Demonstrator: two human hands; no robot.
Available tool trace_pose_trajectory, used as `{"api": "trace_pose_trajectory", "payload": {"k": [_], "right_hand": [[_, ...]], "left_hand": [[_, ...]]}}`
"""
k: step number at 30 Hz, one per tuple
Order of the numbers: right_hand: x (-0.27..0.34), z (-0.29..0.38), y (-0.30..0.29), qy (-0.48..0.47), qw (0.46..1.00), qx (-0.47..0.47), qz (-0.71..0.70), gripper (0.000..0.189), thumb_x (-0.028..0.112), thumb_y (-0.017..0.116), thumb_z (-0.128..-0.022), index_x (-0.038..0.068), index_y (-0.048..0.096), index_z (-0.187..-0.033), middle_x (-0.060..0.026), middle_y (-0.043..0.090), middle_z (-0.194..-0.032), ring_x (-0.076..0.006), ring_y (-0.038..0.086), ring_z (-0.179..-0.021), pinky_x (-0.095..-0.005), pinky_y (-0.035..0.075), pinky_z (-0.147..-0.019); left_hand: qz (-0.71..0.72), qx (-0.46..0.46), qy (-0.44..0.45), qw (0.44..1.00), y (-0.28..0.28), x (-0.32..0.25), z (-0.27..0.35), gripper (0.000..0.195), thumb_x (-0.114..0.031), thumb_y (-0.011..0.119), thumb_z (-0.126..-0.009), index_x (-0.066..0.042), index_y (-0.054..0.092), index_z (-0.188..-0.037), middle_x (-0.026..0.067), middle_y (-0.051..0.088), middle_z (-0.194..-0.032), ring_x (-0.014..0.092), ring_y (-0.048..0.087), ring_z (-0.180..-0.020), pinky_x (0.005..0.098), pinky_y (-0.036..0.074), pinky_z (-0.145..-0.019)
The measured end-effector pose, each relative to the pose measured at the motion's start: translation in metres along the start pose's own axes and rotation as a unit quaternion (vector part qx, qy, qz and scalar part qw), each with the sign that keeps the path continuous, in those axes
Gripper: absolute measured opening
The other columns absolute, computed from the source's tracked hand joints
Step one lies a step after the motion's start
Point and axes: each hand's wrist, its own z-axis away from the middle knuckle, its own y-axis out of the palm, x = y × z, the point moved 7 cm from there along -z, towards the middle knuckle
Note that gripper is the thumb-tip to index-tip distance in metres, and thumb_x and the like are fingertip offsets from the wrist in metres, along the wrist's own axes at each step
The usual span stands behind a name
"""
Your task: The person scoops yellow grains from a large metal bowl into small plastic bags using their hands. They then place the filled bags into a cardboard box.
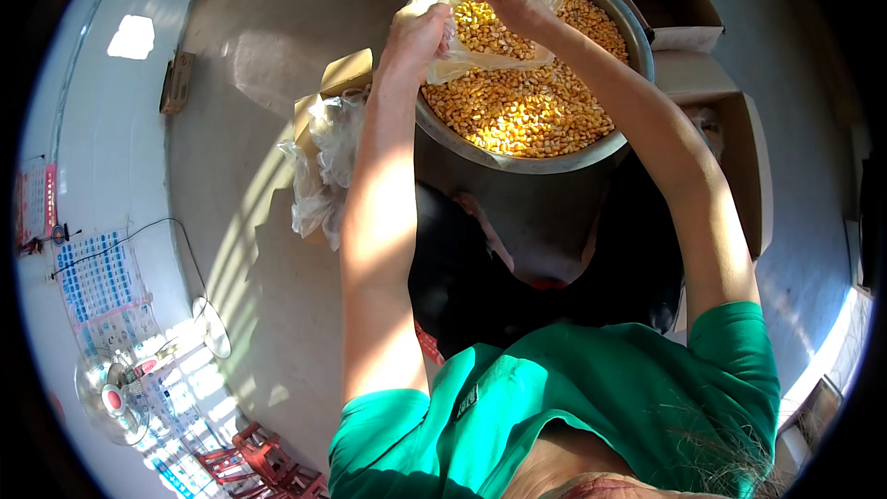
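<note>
A large round metal basin (533,165) stands before me, holding many yellow corn kernels (520,118). A clear plastic bag (454,68) lies over the kernels in its upper left part, with its mouth spread and kernels showing inside the opening. My left hand (419,34) grips the bag's left edge at the basin's rim. At the far side of the bag is my right hand (516,7), its fingers closed at the bag's edge; the fingertips are partly hidden.
Left of the basin, a cardboard box (346,73) holds crumpled clear plastic bags (336,138). Open cardboard boxes (752,152) stand to the right and beyond the basin. A standing fan (114,398) and red stools (267,457) are at the lower left.
</note>
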Motion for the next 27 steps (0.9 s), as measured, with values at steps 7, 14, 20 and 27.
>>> {"api": "trace_pose_trajectory", "payload": {"k": [7, 14, 20, 27], "right_hand": [[0.007, 0.017, -0.021, 0.162, 0.963, 0.052, -0.208, 0.033, 0.029, 0.047, -0.097, 0.003, 0.063, -0.085, 0.0004, 0.055, -0.067, -0.0079, 0.053, -0.064, -0.025, 0.046, -0.06], [-0.011, 0.034, -0.107, 0.134, 0.973, -0.146, -0.117, 0.03, 0.033, 0.05, -0.09, 0.007, 0.063, -0.081, 0.0024, 0.048, -0.06, -0.0079, 0.041, -0.053, -0.029, 0.034, -0.051], [-0.102, 0.073, -0.096, 0.115, 0.97, -0.002, 0.213, 0.025, 0.028, 0.049, -0.087, 0.005, 0.061, -0.087, -0.0122, 0.057, -0.08, -0.0285, 0.055, -0.079, -0.0434, 0.044, -0.071], [-0.056, 0.123, -0.029, 0.027, 0.935, 0.127, 0.33, 0.036, 0.033, 0.052, -0.088, 0.005, 0.06, -0.109, -0.0213, 0.056, -0.11, -0.0392, 0.053, -0.104, -0.0521, 0.046, -0.088]], "left_hand": [[0.008, 0.0, 0.004, 1.0, 0.002, 0.004, -0.004, 0.029, -0.03, 0.06, -0.088, -0.002, 0.066, -0.091, 0.0025, 0.056, -0.068, 0.011, 0.05, -0.055, 0.0303, 0.046, -0.053], [0.031, -0.023, 0.003, 0.999, -0.008, 0.004, -0.002, 0.031, -0.029, 0.061, -0.086, 0.002, 0.065, -0.083, 0.0057, 0.056, -0.065, 0.013, 0.052, -0.052, 0.0324, 0.048, -0.052], [0.022, 0.001, -0.002, 1.0, 0.011, -0.005, -0.008, 0.025, -0.028, 0.062, -0.088, -0.004, 0.067, -0.093, 0.0013, 0.057, -0.071, 0.009, 0.049, -0.055, 0.0282, 0.046, -0.053], [0.024, -0.008, 0.006, 1.0, 0.002, -0.002, 0.0, 0.023, -0.026, 0.063, -0.088, -0.003, 0.067, -0.09, 0.0015, 0.056, -0.067, 0.01, 0.049, -0.052, 0.027, 0.045, -0.05]]}}
